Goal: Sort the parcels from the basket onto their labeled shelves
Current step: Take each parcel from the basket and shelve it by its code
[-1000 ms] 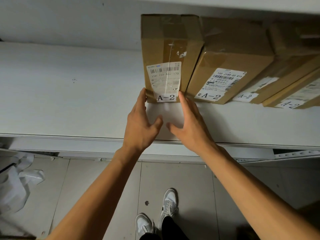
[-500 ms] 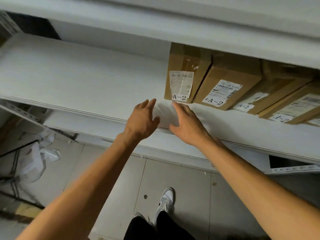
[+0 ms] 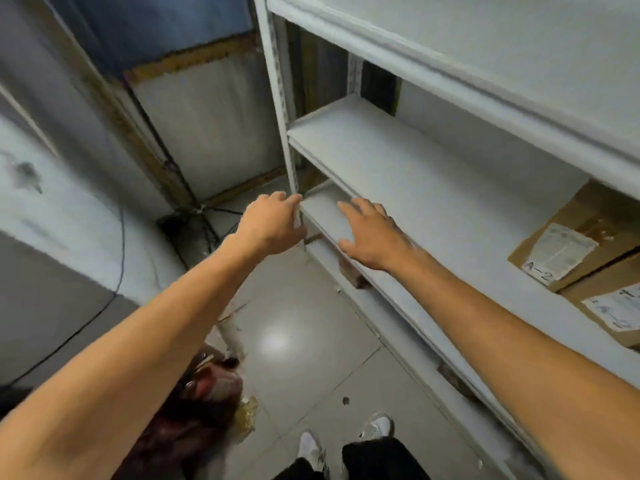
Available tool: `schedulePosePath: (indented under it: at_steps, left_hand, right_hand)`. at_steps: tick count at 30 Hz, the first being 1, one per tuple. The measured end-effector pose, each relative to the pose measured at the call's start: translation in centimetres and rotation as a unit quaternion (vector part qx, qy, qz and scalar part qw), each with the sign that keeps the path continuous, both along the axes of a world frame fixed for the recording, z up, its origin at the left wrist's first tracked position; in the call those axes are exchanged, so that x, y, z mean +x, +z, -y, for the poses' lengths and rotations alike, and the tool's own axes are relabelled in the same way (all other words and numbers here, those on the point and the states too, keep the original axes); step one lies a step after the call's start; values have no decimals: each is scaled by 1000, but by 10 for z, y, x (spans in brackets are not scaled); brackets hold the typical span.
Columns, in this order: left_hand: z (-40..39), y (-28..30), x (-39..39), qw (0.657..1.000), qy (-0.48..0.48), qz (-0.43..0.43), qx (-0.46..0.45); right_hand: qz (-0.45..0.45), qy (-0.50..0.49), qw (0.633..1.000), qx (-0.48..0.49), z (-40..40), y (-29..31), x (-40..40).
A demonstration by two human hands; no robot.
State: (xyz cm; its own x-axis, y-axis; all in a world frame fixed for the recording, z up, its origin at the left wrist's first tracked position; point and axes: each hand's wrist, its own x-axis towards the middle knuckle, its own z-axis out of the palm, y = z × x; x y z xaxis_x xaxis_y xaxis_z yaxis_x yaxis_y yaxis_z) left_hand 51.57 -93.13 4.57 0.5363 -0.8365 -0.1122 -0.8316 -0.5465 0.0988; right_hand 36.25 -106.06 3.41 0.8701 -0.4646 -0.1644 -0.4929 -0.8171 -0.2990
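Two brown cardboard parcels stand on the white shelf (image 3: 408, 174) at the far right: one with a white A-2 label (image 3: 568, 244) and a second (image 3: 616, 313) below it, cut by the frame edge. My left hand (image 3: 273, 225) hovers in front of the shelf's left upright post with loose fingers, holding nothing. My right hand (image 3: 372, 233) is spread flat over the front edge of the shelf, also holding nothing. Both hands are well left of the parcels. The basket cannot be made out.
A white shelf post (image 3: 280, 109) rises at the shelf unit's left end, with a higher shelf (image 3: 485, 53) above. Black cables (image 3: 194, 220) trail in the floor corner. A dark reddish bag (image 3: 204, 396) lies on the grey tiles near my shoes (image 3: 311, 448).
My view has swung left, so the A-2 parcels slid to the right edge. Both hands have drawn back from the parcel and moved left along the shelf, holding nothing.
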Motion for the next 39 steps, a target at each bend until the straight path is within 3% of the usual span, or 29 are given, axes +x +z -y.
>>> schedulePosePath:
  at_steps: [4,8,14,20,28,33,39]
  left_hand:
    - [-103,23,19,989,143,17,-15]
    - [-205,32,-9,951,309,14,-12]
    - [-331,-3,-130,826,561,-48,-19]
    - [-423,-31,-264,681,724,-99,-49]
    - [-527,-23,-390,548,832,-58,-65]
    - [-603,-17,-445,502,861,-41,-78]
    - [-672,-14,-496,486,870,-23,-84]
  right_hand:
    - [38,131,991,-12,-63,16,63]
    - [42,284,958,-5,-142,18,87]
    - [-21,506,862,3,-259,-4,70]
    - [-30,670,742,13,-384,-16,15]
    - [-36,789,613,23,-544,-12,-73]
    - [-31,817,576,21,-634,-5,-119]
    - [-48,824,563,26,-717,-11,-163]
